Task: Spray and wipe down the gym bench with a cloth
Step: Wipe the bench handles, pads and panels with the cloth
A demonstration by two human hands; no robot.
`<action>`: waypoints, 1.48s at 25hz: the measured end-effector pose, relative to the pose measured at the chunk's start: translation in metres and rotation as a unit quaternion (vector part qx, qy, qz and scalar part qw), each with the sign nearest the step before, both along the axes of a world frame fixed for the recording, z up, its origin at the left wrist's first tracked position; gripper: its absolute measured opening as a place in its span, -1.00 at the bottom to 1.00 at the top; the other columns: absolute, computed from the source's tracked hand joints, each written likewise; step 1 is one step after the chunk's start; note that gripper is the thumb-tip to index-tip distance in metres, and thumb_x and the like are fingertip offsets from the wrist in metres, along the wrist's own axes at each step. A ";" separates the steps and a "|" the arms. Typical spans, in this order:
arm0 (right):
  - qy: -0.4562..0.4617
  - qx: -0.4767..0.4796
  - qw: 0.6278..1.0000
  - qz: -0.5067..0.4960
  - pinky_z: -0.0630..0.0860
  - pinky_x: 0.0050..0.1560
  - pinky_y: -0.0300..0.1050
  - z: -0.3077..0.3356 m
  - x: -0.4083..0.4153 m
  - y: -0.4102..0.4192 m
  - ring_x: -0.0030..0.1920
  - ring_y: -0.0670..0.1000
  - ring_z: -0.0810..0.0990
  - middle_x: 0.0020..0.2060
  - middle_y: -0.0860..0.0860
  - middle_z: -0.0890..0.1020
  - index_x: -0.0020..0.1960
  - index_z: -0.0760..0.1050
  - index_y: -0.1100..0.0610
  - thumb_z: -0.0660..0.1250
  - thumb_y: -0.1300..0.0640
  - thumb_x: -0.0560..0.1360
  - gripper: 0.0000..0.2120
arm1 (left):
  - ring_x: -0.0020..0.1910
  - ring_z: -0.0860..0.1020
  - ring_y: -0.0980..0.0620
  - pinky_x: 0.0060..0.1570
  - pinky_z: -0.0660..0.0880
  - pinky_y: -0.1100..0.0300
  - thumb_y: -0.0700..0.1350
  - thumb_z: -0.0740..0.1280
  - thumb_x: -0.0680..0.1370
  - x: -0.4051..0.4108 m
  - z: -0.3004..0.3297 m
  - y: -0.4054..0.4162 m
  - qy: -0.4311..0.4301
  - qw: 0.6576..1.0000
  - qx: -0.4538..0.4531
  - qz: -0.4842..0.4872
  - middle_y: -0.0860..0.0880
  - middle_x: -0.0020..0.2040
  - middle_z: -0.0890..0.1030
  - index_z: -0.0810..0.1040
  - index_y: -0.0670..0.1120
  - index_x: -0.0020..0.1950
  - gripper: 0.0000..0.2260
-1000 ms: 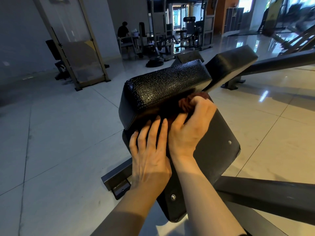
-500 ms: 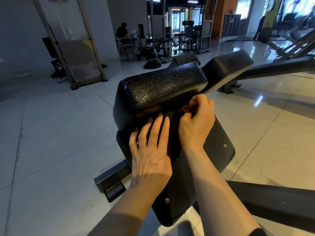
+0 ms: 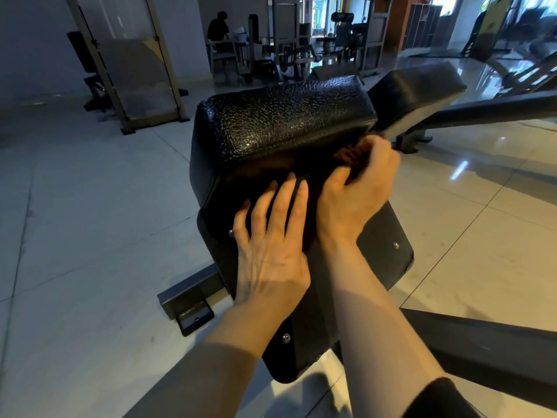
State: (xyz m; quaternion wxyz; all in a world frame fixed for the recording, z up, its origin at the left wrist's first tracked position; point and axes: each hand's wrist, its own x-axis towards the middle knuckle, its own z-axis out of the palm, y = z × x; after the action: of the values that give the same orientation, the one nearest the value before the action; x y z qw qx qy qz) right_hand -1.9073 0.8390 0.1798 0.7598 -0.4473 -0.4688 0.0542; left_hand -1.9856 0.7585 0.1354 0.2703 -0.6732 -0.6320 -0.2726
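Black cracked vinyl covers the gym bench pad filling the centre of the frame, with a second pad angled off at upper right and pale floor tiles all round. Under the pad's overhang the right hand is curled round a bunched reddish-brown cloth, pushed into the dark gap above the backing plate; most of the cloth is hidden. The left hand lies flat, fingers straight, pressing on that plate and holding nothing. The likely trouble is the cramped gap: the cloth could snag on the pad's underside edge or slip from the fingers, and knuckles may scrape the plate's bolts. The pad's overhang blocks the view, so spots may go unwiped. No spray bottle shows. Far off at upper centre, a person sits among machines.
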 end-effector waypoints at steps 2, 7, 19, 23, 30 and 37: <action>-0.007 -0.033 0.999 0.038 0.28 -0.13 -0.51 -0.004 0.001 0.000 -0.21 -0.14 0.37 -0.14 0.11 0.47 -0.11 0.43 0.19 0.20 0.49 0.29 -0.72 | 0.46 0.20 -0.12 0.34 0.23 -0.22 -0.17 0.26 0.29 0.000 -0.001 0.000 0.003 1.000 0.000 -0.001 -0.08 0.50 0.16 0.17 -0.10 0.52 -0.23; 0.032 0.029 0.999 -0.015 0.31 -0.07 -0.45 -0.002 -0.003 0.001 -0.09 -0.09 0.38 -0.09 0.21 0.47 -0.07 0.45 0.33 0.19 0.50 0.29 -0.75 | 0.47 0.18 -0.10 0.36 0.18 -0.19 -0.15 0.13 0.36 -0.002 -0.004 0.005 0.006 1.000 0.009 0.006 -0.08 0.50 0.18 0.21 -0.12 0.53 -0.31; -0.009 -0.097 0.991 0.090 0.36 -0.13 -0.35 -0.028 -0.021 0.001 -0.19 -0.29 0.40 -0.13 0.06 0.47 -0.08 0.44 0.20 0.20 0.47 0.33 -0.74 | 0.46 0.22 -0.11 0.37 0.16 -0.21 -0.21 0.24 0.33 -0.027 -0.013 -0.003 0.033 0.999 0.007 -0.004 -0.10 0.49 0.23 0.28 -0.12 0.50 -0.31; 0.104 -0.052 0.991 0.060 0.38 -0.14 -0.35 -0.027 -0.038 -0.006 -0.20 -0.16 0.43 -0.12 0.07 0.48 -0.08 0.44 0.17 0.20 0.45 0.33 -0.73 | 0.44 0.23 -0.10 0.35 0.20 -0.25 -0.24 0.28 0.34 -0.041 -0.010 -0.010 0.029 0.999 0.015 -0.028 -0.09 0.47 0.24 0.29 -0.13 0.48 -0.33; 0.127 -0.044 0.989 0.053 0.37 -0.06 -0.36 -0.031 -0.052 -0.019 -0.13 -0.15 0.42 -0.08 0.06 0.42 -0.05 0.42 0.19 0.20 0.47 0.35 -0.74 | 0.42 0.26 -0.13 0.40 0.17 -0.17 -0.24 0.22 0.41 -0.059 -0.007 -0.026 0.044 0.998 0.020 -0.051 -0.14 0.46 0.26 0.33 -0.17 0.47 -0.41; 0.081 -0.128 0.976 0.158 0.36 -0.08 -0.40 -0.042 -0.055 -0.036 -0.15 -0.13 0.43 -0.08 0.04 0.45 -0.05 0.40 0.12 0.22 0.46 0.37 -0.71 | 0.45 0.20 -0.13 0.44 0.08 -0.11 -0.24 0.27 0.41 -0.059 -0.010 -0.034 0.015 0.999 -0.001 -0.032 -0.15 0.47 0.28 0.33 -0.19 0.46 -0.42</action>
State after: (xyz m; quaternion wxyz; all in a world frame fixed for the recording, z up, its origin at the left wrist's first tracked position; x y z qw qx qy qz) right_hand -1.9622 0.8026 0.1378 0.7131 -0.4552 -0.4600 0.2696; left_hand -2.0449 0.7242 0.1252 0.2700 -0.6972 -0.6064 -0.2707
